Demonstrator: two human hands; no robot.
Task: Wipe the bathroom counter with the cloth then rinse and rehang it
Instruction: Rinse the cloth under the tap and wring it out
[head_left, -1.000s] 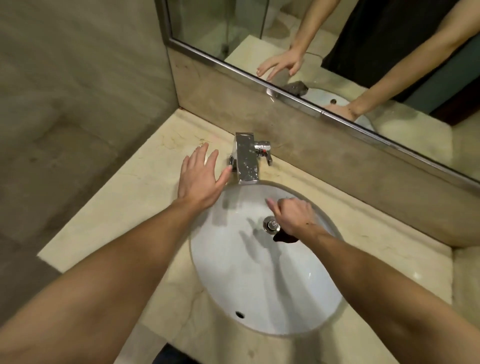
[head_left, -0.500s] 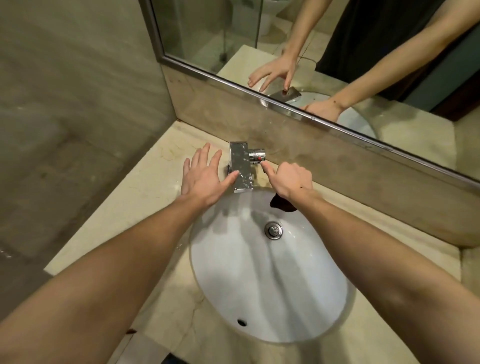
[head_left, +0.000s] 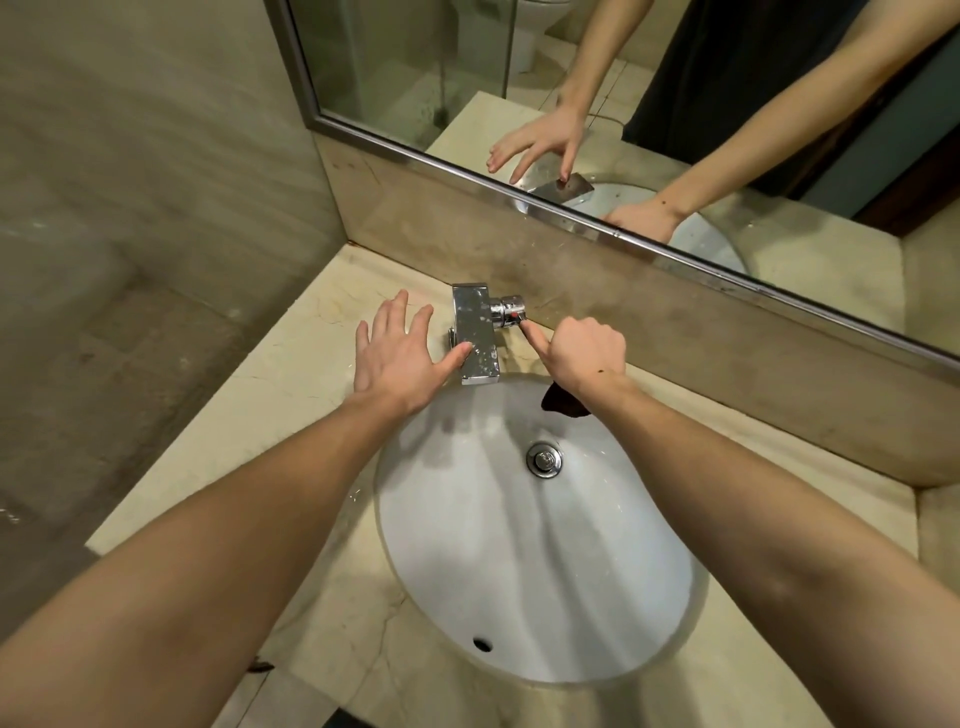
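A dark cloth (head_left: 563, 401) is bunched in my right hand (head_left: 582, 353), and only a small part shows below the palm at the basin's far rim. The same hand's index finger points out and touches the chrome faucet handle (head_left: 510, 310). My left hand (head_left: 397, 351) lies flat with fingers spread on the beige marble counter (head_left: 291, 395), its thumb against the side of the square chrome faucet (head_left: 475, 335). No water runs from the spout.
A white oval sink (head_left: 519, 571) with a chrome drain plug (head_left: 544, 459) is set in the counter. A mirror (head_left: 415, 67) with a metal frame runs along the back wall. A tiled wall closes the left side.
My right hand rose with the cloth from the drain in the basin to the faucet handle. My left hand stayed beside the faucet.
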